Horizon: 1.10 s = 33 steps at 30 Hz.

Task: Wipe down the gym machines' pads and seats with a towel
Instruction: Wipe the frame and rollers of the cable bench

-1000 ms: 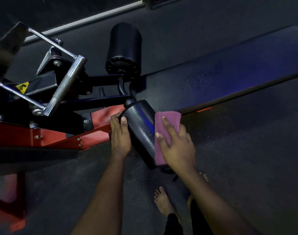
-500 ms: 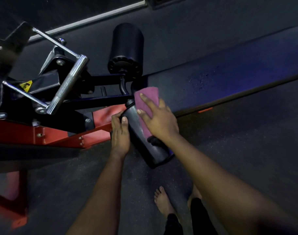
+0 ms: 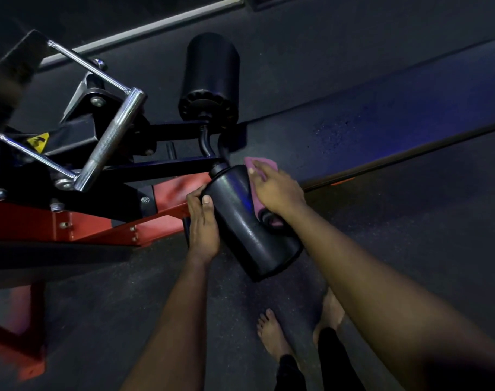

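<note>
Dark rubber gym floor (image 3: pixel 410 263) lies under a red-and-black machine frame (image 3: pixel 29 221). A person's left grip (image 3: pixel 202 221) curls round the near side of a black roller pad (image 3: pixel 249 230), thumb on top. The right grip (image 3: pixel 277 190), fingers laid flat, presses a pink towel (image 3: pixel 264 164) against the pad's far side near its mounting arm, with the cloth bunched under the palm. A second roller pad (image 3: pixel 209 77) stands beyond. A knurled chrome handle (image 3: pixel 113 139) and a yellow warning sticker (image 3: pixel 39 141) sit to the left, a long bench pad (image 3: pixel 381 122) runs behind, and bare feet (image 3: pixel 271 334) stand below.
</note>
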{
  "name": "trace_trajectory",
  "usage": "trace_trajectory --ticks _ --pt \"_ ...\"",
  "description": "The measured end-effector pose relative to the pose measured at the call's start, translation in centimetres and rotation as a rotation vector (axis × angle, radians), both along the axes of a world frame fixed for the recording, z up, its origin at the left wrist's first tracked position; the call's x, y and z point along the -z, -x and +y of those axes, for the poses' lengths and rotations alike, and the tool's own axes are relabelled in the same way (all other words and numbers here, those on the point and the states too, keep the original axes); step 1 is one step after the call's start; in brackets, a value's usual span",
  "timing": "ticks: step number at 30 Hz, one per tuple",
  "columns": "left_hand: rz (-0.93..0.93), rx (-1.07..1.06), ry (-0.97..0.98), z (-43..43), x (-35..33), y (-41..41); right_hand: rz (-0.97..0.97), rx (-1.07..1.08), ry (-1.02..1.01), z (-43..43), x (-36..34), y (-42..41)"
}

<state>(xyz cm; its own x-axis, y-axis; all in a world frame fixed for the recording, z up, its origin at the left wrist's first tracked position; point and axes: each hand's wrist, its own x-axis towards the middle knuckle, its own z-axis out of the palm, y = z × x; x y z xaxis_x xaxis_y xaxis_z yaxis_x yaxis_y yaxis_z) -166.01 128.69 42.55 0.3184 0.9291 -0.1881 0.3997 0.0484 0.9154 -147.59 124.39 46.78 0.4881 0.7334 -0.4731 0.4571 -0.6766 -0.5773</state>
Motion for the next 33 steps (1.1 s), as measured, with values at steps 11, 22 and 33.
trace_trajectory --ticks 11,22,33 --pt "-0.064 0.057 0.079 0.7 0.9 0.9 0.044 0.092 -0.030 -9.1 0.6 1.4" --pt "-0.045 -0.018 0.136 0.6 2.8 1.6 -0.205 -0.052 -0.099 0.7 -1.5 1.8" --pt "-0.091 -0.002 0.144 0.9 1.9 1.5 -0.382 -0.217 -0.227 0.8 -2.1 3.9"
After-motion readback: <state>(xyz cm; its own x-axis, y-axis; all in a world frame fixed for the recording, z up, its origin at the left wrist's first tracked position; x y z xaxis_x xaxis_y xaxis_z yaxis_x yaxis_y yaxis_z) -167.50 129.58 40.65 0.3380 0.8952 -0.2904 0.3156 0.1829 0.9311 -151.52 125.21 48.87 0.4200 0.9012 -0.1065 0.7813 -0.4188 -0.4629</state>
